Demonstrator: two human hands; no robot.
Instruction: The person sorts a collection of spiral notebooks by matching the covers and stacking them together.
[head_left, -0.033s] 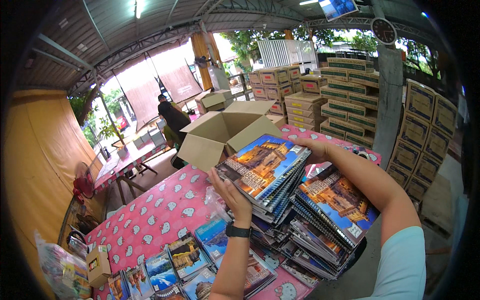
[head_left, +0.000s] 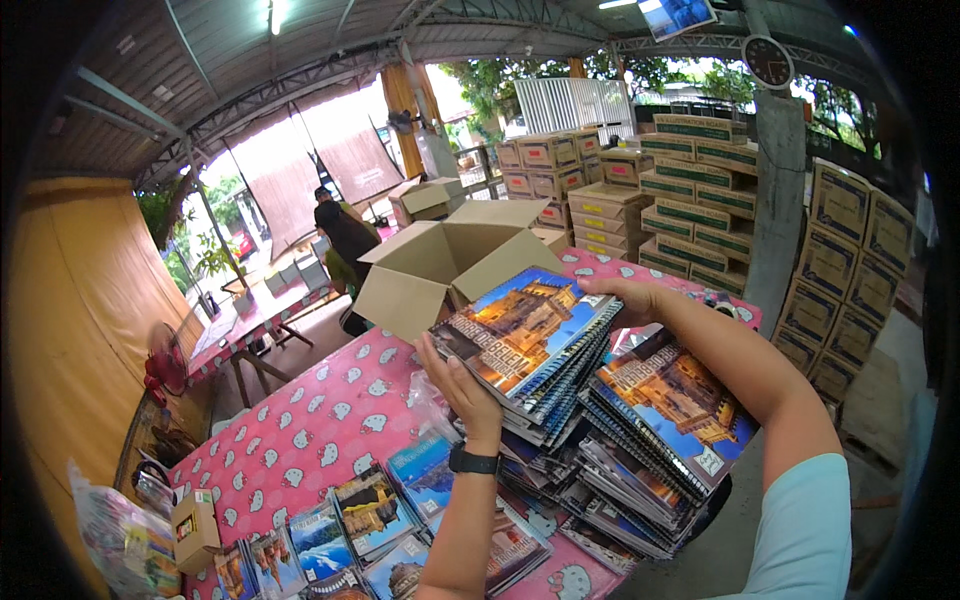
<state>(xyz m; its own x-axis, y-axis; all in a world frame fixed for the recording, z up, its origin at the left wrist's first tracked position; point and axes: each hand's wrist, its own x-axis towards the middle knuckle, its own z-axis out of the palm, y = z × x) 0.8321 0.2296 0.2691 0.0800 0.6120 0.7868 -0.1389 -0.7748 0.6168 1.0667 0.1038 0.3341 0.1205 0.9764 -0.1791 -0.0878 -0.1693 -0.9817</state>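
Note:
Between my two hands is a stack of spiral notebooks [head_left: 530,325] with a castle photo on the top cover. My left hand [head_left: 465,395] presses against the stack's left side, fingers along the edge; a dark watch is on that wrist. On the far right corner my right hand [head_left: 630,300] grips the stack, thumb on the top cover. Close by on the right stands another tall pile of notebooks [head_left: 680,410], its top cover showing the same castle. Just beyond the held stack is an open cardboard box [head_left: 405,295], flaps spread; its bottom is hidden.
A pink patterned tablecloth [head_left: 310,430] covers the table. More notebooks [head_left: 375,510] lie in rows at the near edge, beside a small carton [head_left: 195,530] and a plastic bag [head_left: 120,530]. Stacked cartons [head_left: 700,200] stand behind. Another person [head_left: 345,235] is at a farther table.

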